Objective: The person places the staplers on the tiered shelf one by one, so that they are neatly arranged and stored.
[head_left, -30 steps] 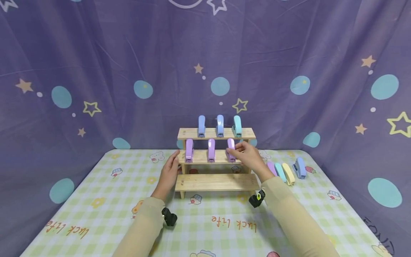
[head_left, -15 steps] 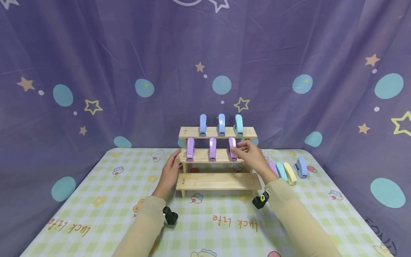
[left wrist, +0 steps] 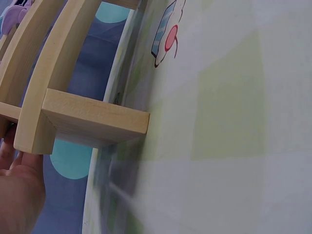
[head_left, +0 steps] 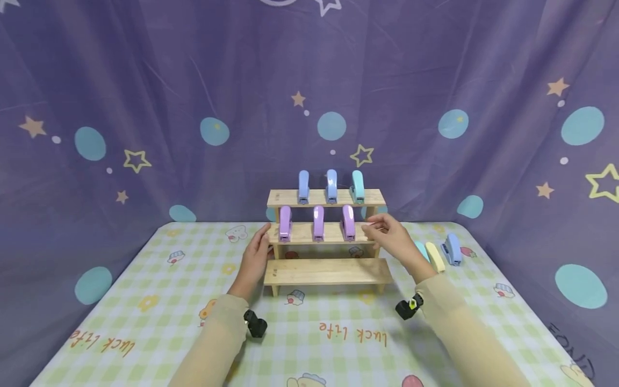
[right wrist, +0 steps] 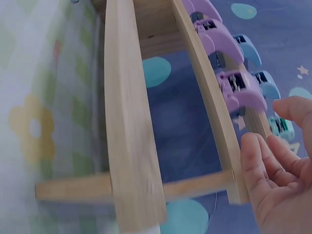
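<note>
A three-tier wooden display rack (head_left: 329, 272) stands on the table. On its middle shelf are three purple staplers (head_left: 318, 223), side by side with handles up. Two blue staplers (head_left: 331, 186) and a teal stapler (head_left: 358, 186) line the top shelf. My left hand (head_left: 253, 263) holds the left end of the middle shelf, fingertips partly hidden behind the wood in the left wrist view. Beside the right end of that shelf is my right hand (head_left: 394, 239), apart from the rightmost purple stapler, with loosely bent fingers and nothing between thumb and fingertips.
Right of the rack, a yellow stapler (head_left: 435, 257), a partly covered teal stapler (head_left: 422, 250) and a blue stapler (head_left: 452, 249) rest on the checked tablecloth (head_left: 193, 279). A purple curtain (head_left: 271, 80) hangs close behind the table.
My right hand has let go of the rightmost purple stapler and moved right, leaving it standing on the middle shelf. My left hand has stayed at the rack's left end.
</note>
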A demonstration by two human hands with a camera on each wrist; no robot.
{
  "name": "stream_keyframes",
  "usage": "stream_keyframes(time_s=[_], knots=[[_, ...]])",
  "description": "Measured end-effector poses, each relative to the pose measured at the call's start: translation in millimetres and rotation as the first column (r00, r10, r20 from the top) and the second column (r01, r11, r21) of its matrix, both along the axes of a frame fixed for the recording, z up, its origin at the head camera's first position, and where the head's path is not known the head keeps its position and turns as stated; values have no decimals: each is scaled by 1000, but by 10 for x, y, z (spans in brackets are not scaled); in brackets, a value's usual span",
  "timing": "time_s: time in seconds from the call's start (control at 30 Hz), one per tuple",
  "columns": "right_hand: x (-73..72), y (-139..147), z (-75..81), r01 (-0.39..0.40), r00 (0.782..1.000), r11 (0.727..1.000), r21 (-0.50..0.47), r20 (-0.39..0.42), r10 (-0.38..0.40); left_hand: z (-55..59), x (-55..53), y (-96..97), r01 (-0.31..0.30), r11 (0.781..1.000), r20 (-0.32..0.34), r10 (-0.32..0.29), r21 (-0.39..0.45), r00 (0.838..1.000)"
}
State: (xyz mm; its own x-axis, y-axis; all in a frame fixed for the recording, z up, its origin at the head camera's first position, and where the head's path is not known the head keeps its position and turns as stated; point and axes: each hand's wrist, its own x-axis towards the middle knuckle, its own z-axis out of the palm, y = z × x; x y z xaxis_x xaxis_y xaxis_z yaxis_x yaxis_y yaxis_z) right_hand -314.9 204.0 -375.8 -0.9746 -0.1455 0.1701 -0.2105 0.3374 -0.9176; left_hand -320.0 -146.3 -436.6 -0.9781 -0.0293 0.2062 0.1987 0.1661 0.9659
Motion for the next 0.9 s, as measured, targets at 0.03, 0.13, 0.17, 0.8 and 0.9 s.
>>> stream_keyframes(time_s=[0.03, 0.13, 0.17, 0.8, 0.9], knots=[[6, 39, -9, -4, 1000, 1000, 0, -3, 4, 3, -2, 0, 2, 1000, -1, -2, 3, 1000], [25, 163, -38, 0, 1000, 1000, 18, -19, 0, 9, -9, 4, 5, 1000, -2, -5, 12, 1000], [33, 203, -45, 4, 1000, 1000, 28, -27, -4, 10, -11, 6, 5, 1000, -3, -5, 15, 1000], [186, 1083, -102, 165, 986, 966, 200, -73, -153, 12, -2, -15, 4, 1000, 1, -4, 16, 1000], [186, 1196, -145, 177, 984, 958, 224, -72, -165, 14, 2, -16, 5, 1000, -8, -4, 7, 1000]])
